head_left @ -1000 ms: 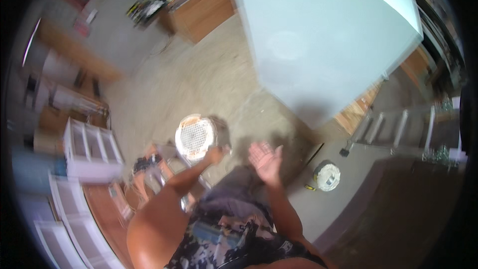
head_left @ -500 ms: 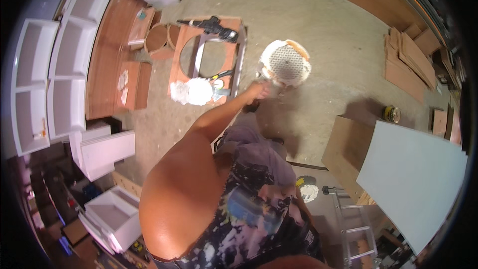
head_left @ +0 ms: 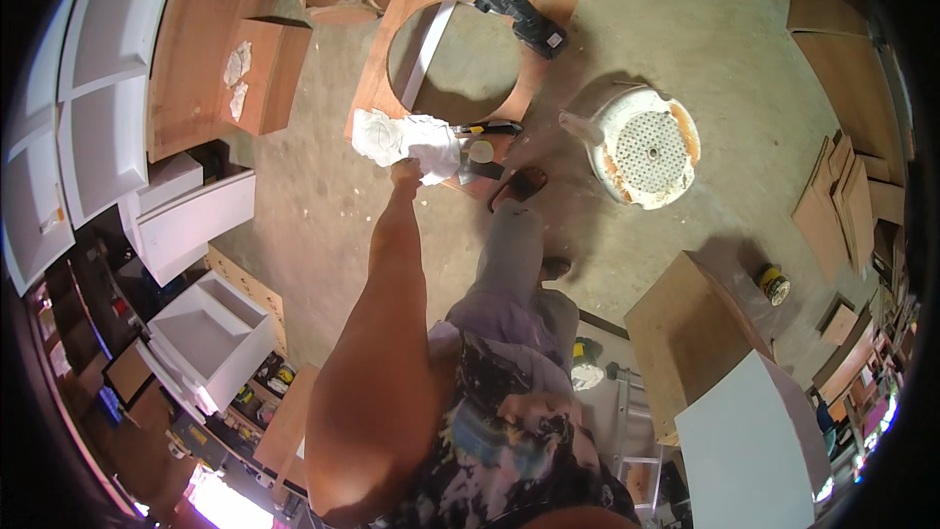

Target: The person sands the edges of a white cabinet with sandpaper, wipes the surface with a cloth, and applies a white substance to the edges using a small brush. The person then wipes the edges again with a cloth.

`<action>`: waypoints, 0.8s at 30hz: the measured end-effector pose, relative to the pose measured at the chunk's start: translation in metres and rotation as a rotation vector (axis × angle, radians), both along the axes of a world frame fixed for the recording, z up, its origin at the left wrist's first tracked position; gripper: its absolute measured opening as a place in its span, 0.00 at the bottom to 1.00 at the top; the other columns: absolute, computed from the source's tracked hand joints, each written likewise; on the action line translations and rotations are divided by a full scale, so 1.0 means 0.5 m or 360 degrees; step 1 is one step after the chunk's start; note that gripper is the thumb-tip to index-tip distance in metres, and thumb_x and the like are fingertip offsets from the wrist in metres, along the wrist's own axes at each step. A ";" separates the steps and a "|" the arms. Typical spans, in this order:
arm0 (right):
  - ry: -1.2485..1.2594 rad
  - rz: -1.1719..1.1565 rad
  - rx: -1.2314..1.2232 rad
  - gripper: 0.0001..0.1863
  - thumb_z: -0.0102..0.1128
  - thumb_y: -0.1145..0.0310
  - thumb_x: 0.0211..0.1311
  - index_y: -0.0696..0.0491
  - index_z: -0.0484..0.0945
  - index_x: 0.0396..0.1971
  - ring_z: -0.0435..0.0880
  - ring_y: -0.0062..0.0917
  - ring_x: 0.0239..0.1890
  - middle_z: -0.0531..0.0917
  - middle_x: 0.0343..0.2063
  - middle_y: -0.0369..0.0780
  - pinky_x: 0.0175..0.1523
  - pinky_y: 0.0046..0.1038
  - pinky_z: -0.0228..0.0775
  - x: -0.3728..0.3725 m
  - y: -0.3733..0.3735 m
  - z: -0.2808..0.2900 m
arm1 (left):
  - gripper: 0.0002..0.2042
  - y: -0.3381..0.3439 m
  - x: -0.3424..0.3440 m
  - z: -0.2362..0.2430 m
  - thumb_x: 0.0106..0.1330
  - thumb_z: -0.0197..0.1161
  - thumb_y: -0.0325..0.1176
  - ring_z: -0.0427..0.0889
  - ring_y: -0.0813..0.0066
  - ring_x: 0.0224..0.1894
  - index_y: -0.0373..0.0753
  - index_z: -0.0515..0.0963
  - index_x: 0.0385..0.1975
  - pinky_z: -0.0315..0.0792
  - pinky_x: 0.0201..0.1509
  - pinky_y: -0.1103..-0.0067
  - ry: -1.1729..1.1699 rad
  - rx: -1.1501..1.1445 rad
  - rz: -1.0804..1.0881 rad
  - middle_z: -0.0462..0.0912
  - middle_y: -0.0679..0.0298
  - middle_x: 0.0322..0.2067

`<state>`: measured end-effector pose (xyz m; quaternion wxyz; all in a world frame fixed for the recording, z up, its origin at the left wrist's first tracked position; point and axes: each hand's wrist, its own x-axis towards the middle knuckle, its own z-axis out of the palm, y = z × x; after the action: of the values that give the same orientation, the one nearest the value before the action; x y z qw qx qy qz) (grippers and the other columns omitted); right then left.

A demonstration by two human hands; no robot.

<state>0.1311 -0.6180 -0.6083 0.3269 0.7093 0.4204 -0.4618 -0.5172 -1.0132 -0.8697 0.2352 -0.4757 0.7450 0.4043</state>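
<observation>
My left arm stretches forward, and my left hand is closed on the near edge of a white cloth. Part of the fingers is hidden against the cloth. The cloth lies bunched on the near end of a wooden board with a large round cutout. Beside the cloth lie a black-and-yellow handled tool, a small round pale lid-like thing and a dark flat blade-like piece. A black cordless blower-like tool rests across the board's far end. My right hand is out of view.
A white perforated plastic stool with brown stains stands on the floor to the right. White cabinet frames and a wooden box line the left. At right are a large wooden box, a can and stacked panels.
My left hand has moved left from near the stool to the white cloth and closed on it. The view has shifted, so the board and stool sit differently in it.
</observation>
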 end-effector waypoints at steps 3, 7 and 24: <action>-0.0080 -0.0047 0.0033 0.30 0.54 0.43 0.67 0.51 0.76 0.56 0.83 0.43 0.45 0.84 0.49 0.47 0.49 0.45 0.74 -0.027 0.013 0.009 | 0.09 -0.009 -0.028 -0.041 0.59 0.64 0.35 0.87 0.57 0.34 0.38 0.85 0.34 0.80 0.38 0.65 0.0232 -0.0587 -0.0339 0.87 0.53 0.30; -0.0190 -0.0098 0.0055 0.29 0.55 0.44 0.67 0.52 0.75 0.56 0.83 0.42 0.45 0.84 0.48 0.47 0.49 0.44 0.74 -0.038 0.015 -0.008 | 0.09 0.024 -0.072 -0.016 0.59 0.65 0.37 0.87 0.54 0.37 0.38 0.84 0.32 0.79 0.43 0.64 0.0406 -0.0918 -0.0307 0.87 0.53 0.33; 0.0393 0.1133 0.0494 0.31 0.53 0.38 0.65 0.53 0.84 0.48 0.86 0.42 0.45 0.87 0.39 0.48 0.52 0.41 0.76 -0.088 -0.011 -0.100 | 0.20 0.038 -0.150 -0.100 0.59 0.62 0.40 0.81 0.47 0.49 0.31 0.78 0.45 0.74 0.55 0.60 0.0454 -0.0279 -0.1432 0.81 0.45 0.45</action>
<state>0.0871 -0.6237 -0.6581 0.3024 0.4996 0.7405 -0.3325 -0.5923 -0.9943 -0.9199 0.2413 -0.0639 0.9331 0.2590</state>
